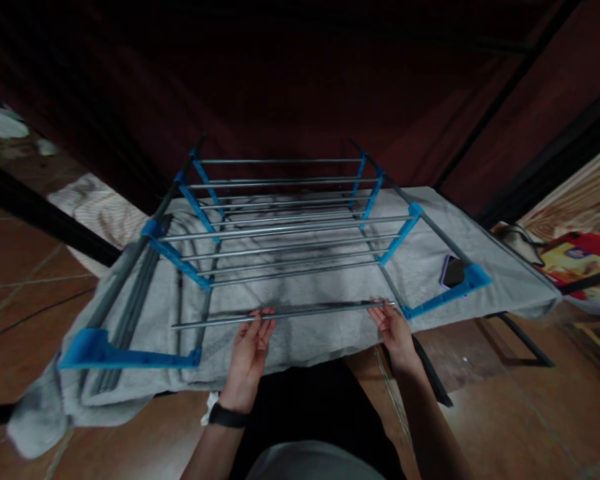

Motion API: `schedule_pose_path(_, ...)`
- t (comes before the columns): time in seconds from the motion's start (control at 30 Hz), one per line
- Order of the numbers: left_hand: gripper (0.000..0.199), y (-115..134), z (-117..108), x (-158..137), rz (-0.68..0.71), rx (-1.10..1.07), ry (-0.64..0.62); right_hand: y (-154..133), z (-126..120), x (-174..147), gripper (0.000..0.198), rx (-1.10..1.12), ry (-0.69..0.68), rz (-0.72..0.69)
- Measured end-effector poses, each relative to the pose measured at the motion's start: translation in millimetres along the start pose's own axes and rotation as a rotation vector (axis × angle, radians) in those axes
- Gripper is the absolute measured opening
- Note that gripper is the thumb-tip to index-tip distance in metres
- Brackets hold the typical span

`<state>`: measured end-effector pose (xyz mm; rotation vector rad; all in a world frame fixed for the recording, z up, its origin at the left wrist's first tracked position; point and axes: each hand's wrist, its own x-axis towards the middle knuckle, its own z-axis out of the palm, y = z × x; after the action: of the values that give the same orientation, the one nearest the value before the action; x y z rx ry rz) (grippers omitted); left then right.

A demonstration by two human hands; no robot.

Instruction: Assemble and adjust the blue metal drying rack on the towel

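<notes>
A loose grey metal rod lies level across the front of a rack frame, held in both my hands. My left hand pinches it left of its middle. Near its right end, my right hand grips it with the fingers curled round. The rack has blue plastic brackets joined by several metal rods. At the front, a left blue end piece and a right blue end piece stand on either side of the held rod, with no rod joining them.
Under the rack is a grey cloth covering a table. Several spare rods lie at the left inside the frame. A phone rests by the right end piece. Dark red panels rise behind, and a red and yellow bag sits at the right.
</notes>
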<state>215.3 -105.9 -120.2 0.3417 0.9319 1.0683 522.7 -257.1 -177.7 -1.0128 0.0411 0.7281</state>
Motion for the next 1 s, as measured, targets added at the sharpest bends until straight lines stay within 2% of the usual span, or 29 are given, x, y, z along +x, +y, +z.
schedule_pose_path(0.13, 0.009, -8, 3, -4, -0.012, 0.007, -0.031, 2, -5, 3, 0.019, -0.039, 0.014, 0.009)
schedule_pose_path(0.33, 0.020, -16, 5, -9, 0.014, -0.028, -0.116, 2, -13, 4, 0.016, -0.049, 0.044, 0.020)
schedule_pose_path(0.53, 0.033, -13, 15, -10, 0.052, -0.014, -0.154, 1, -19, 5, 0.015, -0.082, 0.002, 0.050)
schedule_pose_path(0.83, 0.034, -12, 26, -18, 0.090, 0.057, -0.220, 2, -25, 12, 0.012, -0.086, 0.022, 0.060)
schedule_pose_path(1.0, 0.033, -5, 39, -27, 0.171, 0.135, -0.279, 5, -27, 13, 0.012, -0.080, -0.006, 0.052)
